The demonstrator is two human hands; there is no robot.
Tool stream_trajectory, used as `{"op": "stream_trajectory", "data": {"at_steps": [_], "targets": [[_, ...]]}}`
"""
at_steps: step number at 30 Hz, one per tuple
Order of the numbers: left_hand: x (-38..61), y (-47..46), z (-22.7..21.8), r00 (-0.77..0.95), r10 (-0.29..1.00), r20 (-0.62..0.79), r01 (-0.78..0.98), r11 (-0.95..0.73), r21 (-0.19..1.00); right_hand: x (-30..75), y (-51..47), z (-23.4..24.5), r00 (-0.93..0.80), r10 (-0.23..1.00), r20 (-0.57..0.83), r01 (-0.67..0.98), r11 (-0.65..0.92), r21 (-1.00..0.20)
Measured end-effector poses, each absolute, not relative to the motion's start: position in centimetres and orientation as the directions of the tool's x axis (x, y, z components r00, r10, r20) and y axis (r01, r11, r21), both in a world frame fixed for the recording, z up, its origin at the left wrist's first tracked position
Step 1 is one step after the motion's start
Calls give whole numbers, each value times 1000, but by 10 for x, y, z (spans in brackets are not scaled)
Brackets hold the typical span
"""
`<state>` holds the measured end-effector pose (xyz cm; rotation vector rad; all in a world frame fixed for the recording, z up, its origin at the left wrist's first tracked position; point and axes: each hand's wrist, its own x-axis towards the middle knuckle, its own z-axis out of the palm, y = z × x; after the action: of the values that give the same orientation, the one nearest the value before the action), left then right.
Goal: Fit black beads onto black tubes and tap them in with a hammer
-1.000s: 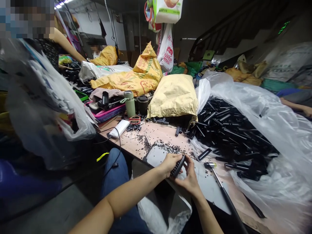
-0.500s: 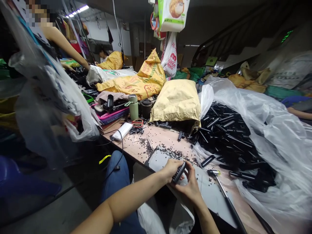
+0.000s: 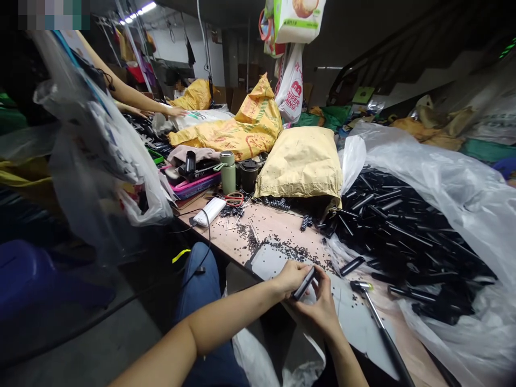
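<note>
At right of the frame, a clear plastic bag [image 3: 435, 164] lies around many black pieces [image 3: 407, 228]. At upper centre, a yellow sack [image 3: 229, 137] has red writing which I cannot read; on the hanging white bag [image 3: 291, 91] I read "UPER" and "MING". At lower centre, the left hand [image 3: 291, 277] and the right hand [image 3: 320, 300] both grasp one small black piece [image 3: 304, 284]. Its dotted side, visible a moment ago, is now turned away, so perhaps another side gets the attention.

A green flask [image 3: 228, 174] and a dark lidded cup [image 3: 249, 174] stand near centre; a blue stool [image 3: 34, 279] fills lower left.
</note>
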<state>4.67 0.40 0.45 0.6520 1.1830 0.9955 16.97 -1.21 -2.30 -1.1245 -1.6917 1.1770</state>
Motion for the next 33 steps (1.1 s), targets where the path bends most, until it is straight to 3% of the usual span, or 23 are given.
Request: {"op": "stream_trajectory", "data": {"at_steps": [8,15,20,26,30,33], "targets": [[45,11,-5,45,952,-302,-297,301,906,175,-1,-28,-359,917,173,306,291,-907],[39,7,16,78,877,-475,-323,472,820,171,-9,-17,-316,929,192,240,274,-931],[39,5,21,101,856,-507,-393,502,770,173,-10,-11,-383,908,170,245,277,-929],[43,3,21,92,855,-510,-380,504,776,171,-15,-11,-343,915,211,252,306,-918],[42,4,11,122,874,-471,-271,486,831,171,-15,-19,-309,924,224,291,316,-903],[43,-1,-4,51,972,-229,6,229,973,170,-15,-29,-256,936,241,394,329,-859]]}}
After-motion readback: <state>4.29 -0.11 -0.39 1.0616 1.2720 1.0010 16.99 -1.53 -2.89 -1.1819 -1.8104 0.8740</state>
